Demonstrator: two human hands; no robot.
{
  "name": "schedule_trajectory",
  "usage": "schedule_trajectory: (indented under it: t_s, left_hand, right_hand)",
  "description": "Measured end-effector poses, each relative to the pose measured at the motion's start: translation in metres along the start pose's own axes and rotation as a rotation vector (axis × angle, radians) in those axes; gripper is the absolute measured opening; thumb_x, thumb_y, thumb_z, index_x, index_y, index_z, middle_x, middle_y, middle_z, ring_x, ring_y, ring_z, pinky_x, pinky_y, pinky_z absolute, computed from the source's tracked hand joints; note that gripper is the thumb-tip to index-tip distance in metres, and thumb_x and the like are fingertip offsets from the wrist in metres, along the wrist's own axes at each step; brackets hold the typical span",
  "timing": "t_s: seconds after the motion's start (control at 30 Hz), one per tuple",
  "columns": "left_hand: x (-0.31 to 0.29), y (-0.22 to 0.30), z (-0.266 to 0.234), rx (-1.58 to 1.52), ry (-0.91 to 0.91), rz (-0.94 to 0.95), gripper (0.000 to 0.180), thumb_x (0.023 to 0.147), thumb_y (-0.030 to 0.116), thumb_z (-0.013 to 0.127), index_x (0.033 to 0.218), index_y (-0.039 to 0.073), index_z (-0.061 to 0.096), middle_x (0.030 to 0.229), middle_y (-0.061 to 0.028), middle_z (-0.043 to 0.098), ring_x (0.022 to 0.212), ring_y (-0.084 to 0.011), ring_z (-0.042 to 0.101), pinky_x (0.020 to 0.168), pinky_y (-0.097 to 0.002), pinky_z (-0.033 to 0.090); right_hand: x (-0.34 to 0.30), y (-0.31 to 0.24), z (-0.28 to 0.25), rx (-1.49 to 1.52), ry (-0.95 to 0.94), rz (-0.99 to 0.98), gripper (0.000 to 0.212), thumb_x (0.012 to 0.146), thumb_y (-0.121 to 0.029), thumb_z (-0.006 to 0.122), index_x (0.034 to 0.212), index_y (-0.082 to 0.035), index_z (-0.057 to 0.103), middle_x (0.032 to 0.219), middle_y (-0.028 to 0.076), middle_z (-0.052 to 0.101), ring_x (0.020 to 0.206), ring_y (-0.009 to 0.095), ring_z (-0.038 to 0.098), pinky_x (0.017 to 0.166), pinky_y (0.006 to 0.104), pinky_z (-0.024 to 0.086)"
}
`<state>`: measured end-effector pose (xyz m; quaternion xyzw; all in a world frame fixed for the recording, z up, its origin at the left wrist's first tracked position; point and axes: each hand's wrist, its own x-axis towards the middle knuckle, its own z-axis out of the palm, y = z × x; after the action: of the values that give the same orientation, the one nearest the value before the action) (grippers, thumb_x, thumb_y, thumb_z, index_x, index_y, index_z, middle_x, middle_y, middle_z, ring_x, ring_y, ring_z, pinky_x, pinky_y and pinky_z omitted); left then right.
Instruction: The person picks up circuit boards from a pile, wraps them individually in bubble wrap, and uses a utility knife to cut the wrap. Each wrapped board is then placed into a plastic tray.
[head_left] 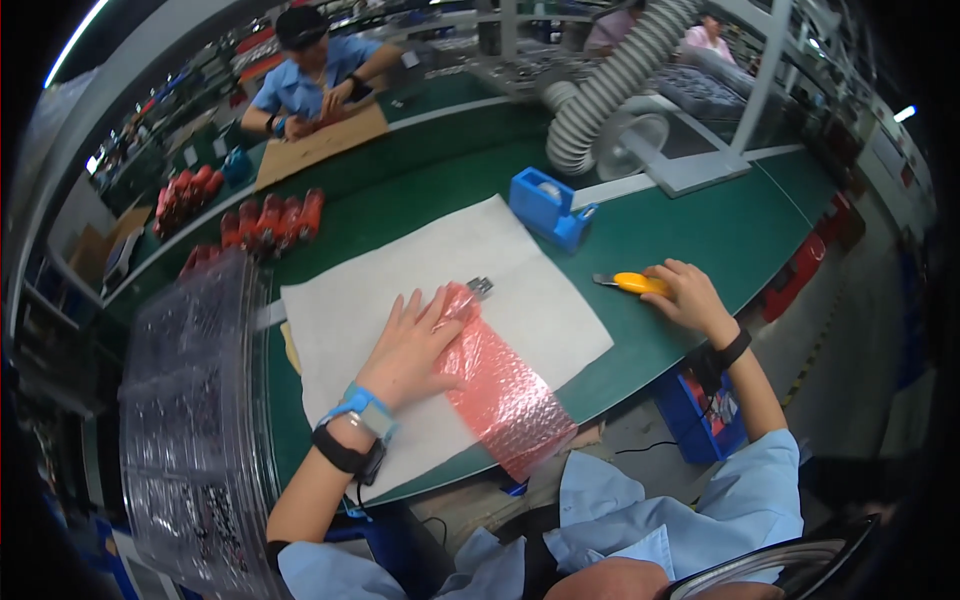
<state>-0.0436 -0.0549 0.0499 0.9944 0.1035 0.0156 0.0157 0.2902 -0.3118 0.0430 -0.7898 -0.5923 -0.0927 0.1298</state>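
Note:
My left hand [408, 350] lies with fingers spread on the upper end of a pink bubble-wrap sheet [505, 395]. The sheet runs down over the front edge of the table. From its far end pokes a small dark metallic part [481, 287], mostly covered by the wrap. Under both is a white cloth-like sheet [350, 280]. Off to the right, my right hand [688, 297] closes on the yellow handle of a utility knife [640, 284], whose blade points left over the green tabletop.
Behind the white sheet stands a blue tape dispenser [548, 205]. Clear plastic trays [190, 370] are stacked at the left, near several red wrapped bundles [270, 222]. A ribbed duct [610, 90] hangs at the far right. Across the table a co-worker [315, 80] handles something. A blue bin [700, 420] sits below the edge.

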Motion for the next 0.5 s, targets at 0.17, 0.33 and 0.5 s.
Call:
schedule_trajectory:
  t_s: [0.17,0.33,0.5]
  left_hand:
    - [0.001,0.004,-0.012,0.035,-0.013,0.002,0.086,0.071,0.042,0.075,0.143,0.014,0.037,0.150,-0.0228,0.031,0.136,-0.0464,0.030,0.116,-0.0543,0.016]
    - [0.003,-0.004,0.000,-0.182,0.040,-0.101,0.086,0.078,0.041,0.071,0.149,0.020,0.028,0.148,-0.0234,0.034,0.134,-0.0475,0.032,0.115,-0.0550,0.015]
    - [0.011,-0.018,0.031,-0.075,0.179,-0.107,0.068,0.084,0.033,0.066,0.141,0.011,0.036,0.140,-0.0239,0.045,0.125,-0.0432,0.047,0.111,-0.0560,0.026]
  right_hand:
    - [0.000,-0.011,0.000,-0.113,0.149,-0.091,0.039,0.079,-0.027,0.072,0.113,-0.010,0.063,0.106,0.013,0.059,0.098,0.032,0.058,0.086,0.0377,0.047]
    - [0.025,-0.091,0.008,0.211,0.095,-0.352,0.047,0.075,-0.023,0.073,0.117,-0.007,0.060,0.117,0.016,0.057,0.108,0.034,0.056,0.093,0.0409,0.046]
    - [0.023,-0.186,0.044,0.441,-0.103,-0.535,0.045,0.081,-0.025,0.067,0.119,-0.002,0.057,0.125,0.020,0.053,0.116,0.036,0.052,0.099,0.0433,0.043]
